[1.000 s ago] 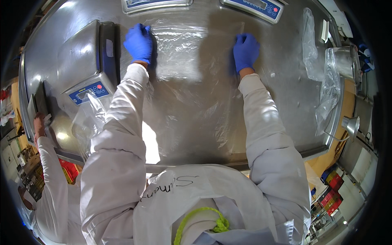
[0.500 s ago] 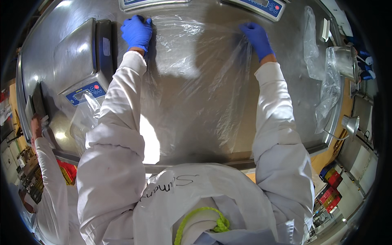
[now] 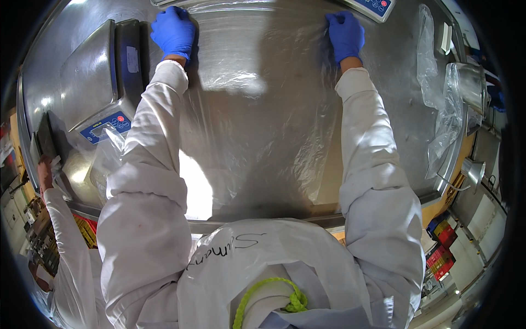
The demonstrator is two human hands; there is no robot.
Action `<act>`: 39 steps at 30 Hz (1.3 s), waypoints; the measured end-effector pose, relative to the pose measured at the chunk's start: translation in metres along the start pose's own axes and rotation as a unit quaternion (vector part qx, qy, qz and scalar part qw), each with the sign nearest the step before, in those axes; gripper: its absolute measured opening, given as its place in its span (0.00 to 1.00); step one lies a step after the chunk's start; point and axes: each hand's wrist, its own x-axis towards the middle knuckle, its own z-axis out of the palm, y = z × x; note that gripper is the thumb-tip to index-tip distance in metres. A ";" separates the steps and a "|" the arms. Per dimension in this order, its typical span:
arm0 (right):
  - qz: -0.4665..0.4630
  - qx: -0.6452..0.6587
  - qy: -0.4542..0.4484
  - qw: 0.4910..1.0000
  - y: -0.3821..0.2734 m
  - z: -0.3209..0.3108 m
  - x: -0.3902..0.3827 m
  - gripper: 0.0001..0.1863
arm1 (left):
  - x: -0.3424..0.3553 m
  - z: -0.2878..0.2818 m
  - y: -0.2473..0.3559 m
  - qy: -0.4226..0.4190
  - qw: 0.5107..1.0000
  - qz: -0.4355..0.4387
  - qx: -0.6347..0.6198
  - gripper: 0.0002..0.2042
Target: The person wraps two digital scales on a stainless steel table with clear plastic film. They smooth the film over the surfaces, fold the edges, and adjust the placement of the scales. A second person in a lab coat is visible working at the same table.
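Observation:
A large clear plastic bag [image 3: 307, 159] lies spread on the steel table [image 3: 383, 126], its far edge drawn straight between my hands. My left hand [image 3: 173, 33], in a blue glove, is closed on the far left corner of the bag. The far right corner is gripped by my right hand [image 3: 345, 35], also blue-gloved, with its fingers curled in. Both arms, in white sleeves, reach across the table with the bag between them. My fingertips are partly hidden behind the knuckles.
A steel scale [image 3: 90, 68] stands left of my left arm; another scale [image 3: 378, 6] is at the far right. Crumpled clear plastic [image 3: 446, 104], a steel pot [image 3: 470, 88] and a steel scoop [image 3: 472, 170] lie rightward. A co-worker's hand [image 3: 45, 172] rests at the left edge.
The bag's far edge has been stretched tauter and flatter. My hands have moved slightly farther away and a little apart, and the whole view has shifted somewhat.

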 end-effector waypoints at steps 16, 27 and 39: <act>-0.354 -0.062 -0.064 0.931 -0.046 0.000 -0.093 0.29 | -0.064 -0.039 0.023 -0.071 0.953 0.293 0.001 0.31; -0.261 -0.092 -0.043 0.960 -0.043 0.010 -0.106 0.33 | -0.060 -0.027 0.016 -0.128 0.949 0.281 -0.071 0.31; -0.240 -0.120 -0.019 0.963 -0.034 0.002 -0.079 0.26 | -0.044 -0.036 0.027 -0.141 0.950 0.267 -0.075 0.26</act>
